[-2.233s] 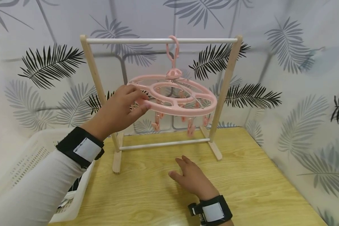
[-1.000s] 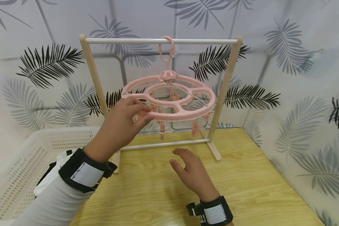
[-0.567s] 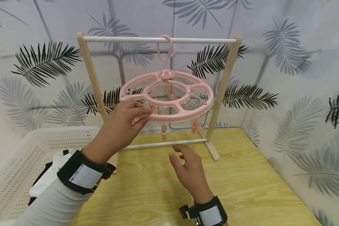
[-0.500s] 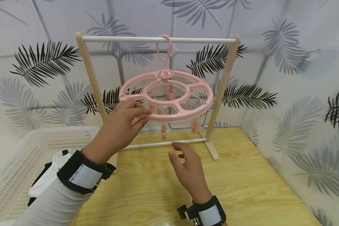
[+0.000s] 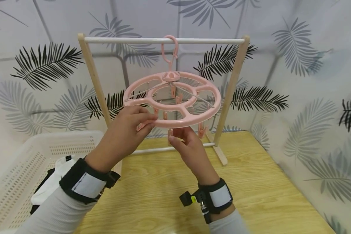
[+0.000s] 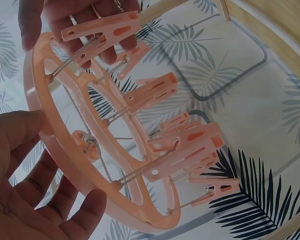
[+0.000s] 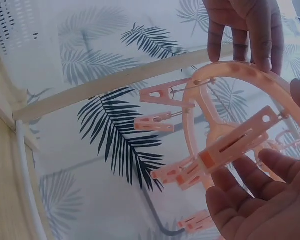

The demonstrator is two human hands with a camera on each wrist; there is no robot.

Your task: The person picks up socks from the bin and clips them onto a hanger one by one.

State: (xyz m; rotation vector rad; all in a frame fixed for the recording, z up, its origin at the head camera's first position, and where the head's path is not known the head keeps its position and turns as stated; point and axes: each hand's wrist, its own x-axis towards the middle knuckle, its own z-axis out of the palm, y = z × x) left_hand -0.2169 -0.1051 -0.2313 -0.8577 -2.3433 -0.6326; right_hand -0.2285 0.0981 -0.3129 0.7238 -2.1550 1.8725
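Note:
A round pink clip hanger [image 5: 181, 123] hangs by its hook [image 5: 175, 48] from the rack's top bar, its near rim tilted down. My left hand [image 5: 125, 133] pinches the rim at the near left between thumb and fingers. Below the near rim, my right hand [image 5: 190, 146] is at a dangling pink clothespin [image 5: 170, 133], thumb tip over it in the head view. In the left wrist view, that hand's fingers [image 6: 100, 45] lie behind a clothespin [image 6: 102, 32], loosely bent and apart from the thumb. Several more clothespins [image 7: 162, 92] dangle on cords from the hanger.
The wooden rack [image 5: 235, 81] with white bars [image 5: 120, 40] stands on a wood-grain table [image 5: 251, 182]. At the left, a white plastic basket [image 5: 73, 139] holds white and black cloth [image 5: 54, 182]. A leaf-patterned curtain [image 5: 307, 130] hangs behind and to the right.
My right hand has risen from over the table to the clothespin under the near rim. Earlier, the hanger turned and its hook slid left along the bar, with my left hand keeping the rim.

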